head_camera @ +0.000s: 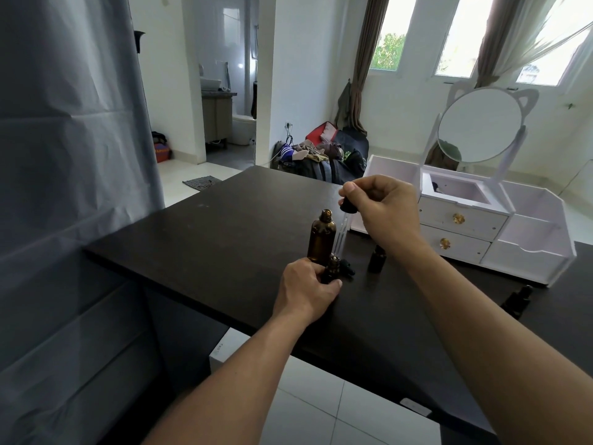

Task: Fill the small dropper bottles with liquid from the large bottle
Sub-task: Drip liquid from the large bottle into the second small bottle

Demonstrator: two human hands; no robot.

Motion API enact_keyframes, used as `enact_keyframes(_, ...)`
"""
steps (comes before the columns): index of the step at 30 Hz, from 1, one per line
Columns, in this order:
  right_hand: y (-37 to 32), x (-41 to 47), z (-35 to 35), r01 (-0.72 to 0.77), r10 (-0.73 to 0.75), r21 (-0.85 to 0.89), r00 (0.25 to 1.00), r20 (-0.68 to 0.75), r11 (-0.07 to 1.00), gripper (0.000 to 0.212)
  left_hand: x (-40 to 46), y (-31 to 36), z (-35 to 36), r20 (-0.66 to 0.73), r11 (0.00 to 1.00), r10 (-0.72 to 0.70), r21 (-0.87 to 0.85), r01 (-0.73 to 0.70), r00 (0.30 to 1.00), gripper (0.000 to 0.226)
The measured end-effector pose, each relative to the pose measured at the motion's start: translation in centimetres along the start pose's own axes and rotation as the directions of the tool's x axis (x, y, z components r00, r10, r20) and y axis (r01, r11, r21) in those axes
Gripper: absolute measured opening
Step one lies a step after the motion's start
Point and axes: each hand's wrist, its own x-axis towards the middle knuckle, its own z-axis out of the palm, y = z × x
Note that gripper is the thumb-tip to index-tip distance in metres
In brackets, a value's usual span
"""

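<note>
Item: my right hand [382, 210] pinches the glass dropper [340, 234] over a small amber bottle [332, 269] — gripped by my left hand [306, 292] beside the uncapped large amber bottle [322, 237]. Filling midway (I judge); two capped small bottles [376, 259] wait.

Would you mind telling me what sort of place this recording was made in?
Most likely a bedroom or small flat at home: a white vanity organiser with a round mirror stands on the dark table, clothes and bags lie heaped on the floor, and a bathroom doorway opens behind.
</note>
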Motion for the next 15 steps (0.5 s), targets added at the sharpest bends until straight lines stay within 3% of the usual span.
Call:
enact_keyframes(7,-1.3,2.6,-0.2,0.01,0.012,0.142,0.988,-0.153,0.99,0.011,-0.1,-0.1,0.0,0.002,1.0,0.006,-0.013,-0.006,1.0,0.031)
enact_keyframes(11,-1.7,4.3,0.5,0.04,-0.014,0.102,0.97,-0.243,0.994,0.017,-0.1,-0.1,0.0,-0.002,1.0,0.002,-0.024,-0.002,1.0,0.033)
enact_keyframes(15,-1.6,5.1,1.3,0.04,-0.016,0.096,0.971,-0.238,0.995,0.012,-0.2,0.0,-0.1,0.002,1.0,-0.003,-0.025,0.003,1.0,0.033)
